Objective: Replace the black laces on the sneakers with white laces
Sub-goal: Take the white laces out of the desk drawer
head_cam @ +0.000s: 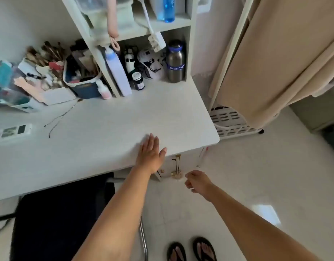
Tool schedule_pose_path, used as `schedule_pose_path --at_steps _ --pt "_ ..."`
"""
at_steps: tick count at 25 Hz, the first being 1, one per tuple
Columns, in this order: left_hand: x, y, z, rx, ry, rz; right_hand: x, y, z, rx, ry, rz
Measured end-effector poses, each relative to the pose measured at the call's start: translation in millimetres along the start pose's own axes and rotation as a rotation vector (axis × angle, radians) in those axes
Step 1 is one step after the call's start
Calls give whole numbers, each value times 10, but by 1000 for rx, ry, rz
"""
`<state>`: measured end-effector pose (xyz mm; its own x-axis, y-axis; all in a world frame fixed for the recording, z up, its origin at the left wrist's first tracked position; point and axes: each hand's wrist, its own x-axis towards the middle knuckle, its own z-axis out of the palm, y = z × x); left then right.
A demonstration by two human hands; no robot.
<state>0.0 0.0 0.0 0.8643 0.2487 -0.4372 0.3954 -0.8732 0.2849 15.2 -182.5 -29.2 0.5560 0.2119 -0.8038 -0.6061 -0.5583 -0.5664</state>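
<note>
Two bare forearms reach out from the bottom edge over a white desk [105, 132]. No sneakers and no white laces can be found in this view; the only lace-like thing is a thin dark cord [60, 117] lying on the desk top at far left, its long axis slanting from upper right, near the boxes, down to lower left, with loose ends splitting off. Whether it is a shoelace cannot be told. Just left of it lies one flat white device [12, 131] with a dark panel, cut by the frame edge. Behind, cluttered boxes of brushes and small items blur together, and one dark blue bin [83, 81] stands against the shelf unit [147, 25]. One steel bottle [175, 62] with a blue band stands upright in the lower shelf bay; one blue plastic bottle [167, 8] above is cut off at the top.

One black chair seat [58, 213] sits half tucked under the desk edge. The left hand [150, 154] lies flat, palm down, on the desk's front edge near its right corner, fingers straight and together, thumb out, holding nothing. The right hand [197, 180] hangs below the desk over the pale tiled floor [256, 176], fingers loosely curled; nothing shows in it. Under the desk corner small brass fittings are hard to make out. Two black sandals [191, 250] on the person's feet point forward, cropped at the bottom.
</note>
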Motion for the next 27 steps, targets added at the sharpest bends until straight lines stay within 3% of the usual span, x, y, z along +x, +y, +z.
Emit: schedule_pose_path --at_steps 3,6,11,14,19,23,25,27 --pt "147 -171 267 165 114 11 520 -88 187 -4 139 -69" --pt "165 -197 394 154 138 50 812 -281 293 -9 195 -99" --pt "174 -213 449 167 198 21 1031 -333 455 -354 238 -138" --pt "184 -221 450 185 182 2 965 -246 474 -420 300 -145" --pt "222 -238 423 170 127 -1 623 313 365 -265 275 -155" --pt "-3 -143 532 23 197 21 304 896 346 -192 249 -155" --pt "-315 -19 652 -171 328 102 196 1093 319 -162 198 -143" --pt "-582 136 764 -302 322 146 107 1257 320 -170 179 -114"
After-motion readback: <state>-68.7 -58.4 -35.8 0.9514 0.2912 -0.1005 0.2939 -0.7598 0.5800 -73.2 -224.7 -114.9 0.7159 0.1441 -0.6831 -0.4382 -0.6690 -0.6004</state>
